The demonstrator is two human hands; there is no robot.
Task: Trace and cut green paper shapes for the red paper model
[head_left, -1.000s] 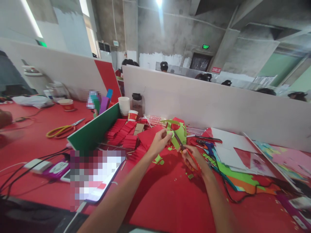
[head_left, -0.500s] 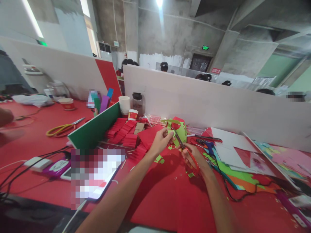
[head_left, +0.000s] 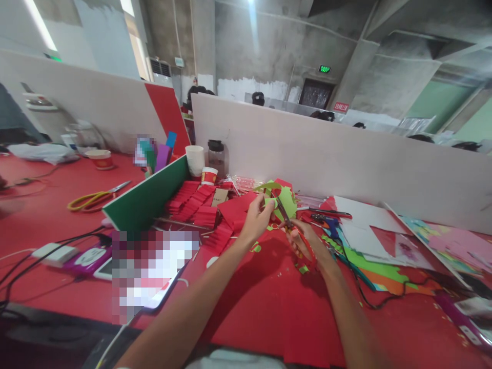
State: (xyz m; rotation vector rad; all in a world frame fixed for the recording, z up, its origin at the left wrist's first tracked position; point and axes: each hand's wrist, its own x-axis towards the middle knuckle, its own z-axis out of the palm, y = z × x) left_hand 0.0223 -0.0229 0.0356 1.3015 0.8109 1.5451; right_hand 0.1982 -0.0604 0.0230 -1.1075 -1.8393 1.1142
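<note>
My left hand (head_left: 257, 217) pinches a piece of light green paper (head_left: 287, 201) and holds it up above the red table (head_left: 253, 307). My right hand (head_left: 304, 243) grips red-handled scissors (head_left: 295, 233), whose blades point up into the green paper. Small green offcuts (head_left: 255, 248) lie on the table under my hands. Stacks of red folded paper (head_left: 196, 205) sit just to the left of my left hand.
A green board (head_left: 148, 197) stands at the left, with yellow scissors (head_left: 94, 197) beyond it. Paper cups (head_left: 195, 159) and a dark jar (head_left: 216, 156) stand by the white partition (head_left: 346, 159). Coloured sheets (head_left: 376, 246) pile at the right. A phone and cables (head_left: 69, 253) lie front left.
Both hands with the paper and scissors have shifted slightly up and left in view; the head has tilted a little. The cutting grip is unchanged.
</note>
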